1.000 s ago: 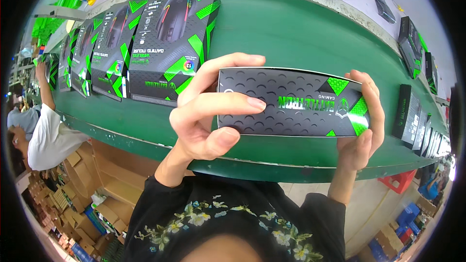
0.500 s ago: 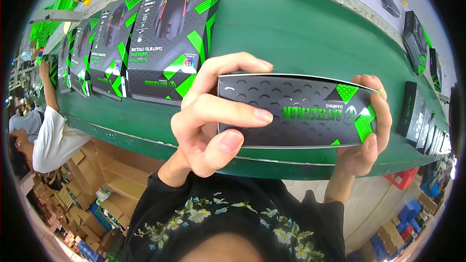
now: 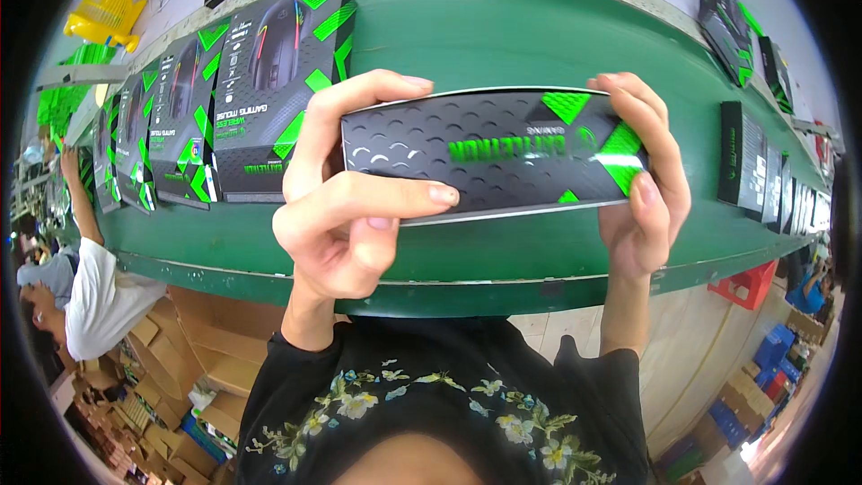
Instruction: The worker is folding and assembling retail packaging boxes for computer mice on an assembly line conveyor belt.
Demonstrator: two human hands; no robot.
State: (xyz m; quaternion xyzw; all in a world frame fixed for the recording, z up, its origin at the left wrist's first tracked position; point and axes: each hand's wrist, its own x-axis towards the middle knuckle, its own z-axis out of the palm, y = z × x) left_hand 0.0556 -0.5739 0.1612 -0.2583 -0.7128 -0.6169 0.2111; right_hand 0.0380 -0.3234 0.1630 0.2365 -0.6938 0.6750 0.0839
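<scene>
A black and green gaming mouse box [image 3: 503,154] is held up above the green work surface, its narrow end face turned toward me. My left hand [image 3: 346,189] grips the box's left end, with the index finger laid across the face and other fingers behind the upper edge. At the opposite end my right hand [image 3: 648,171] is closed round the corner, the thumb near the lower edge and fingers over the top. The flap along the upper edge looks closed. The box's far side is hidden.
A row of similar mouse boxes [image 3: 269,99] stands on the green bench [image 3: 503,27] at left. More boxes [image 3: 745,157] stand along the right. A person in a white sleeve [image 3: 108,301] works at far left. Cardboard cartons [image 3: 215,341] and a red crate [image 3: 747,285] are below the bench.
Both hands have raised the box and shifted it left in view, tilting its right end slightly upward. The gap under its upper flap no longer shows.
</scene>
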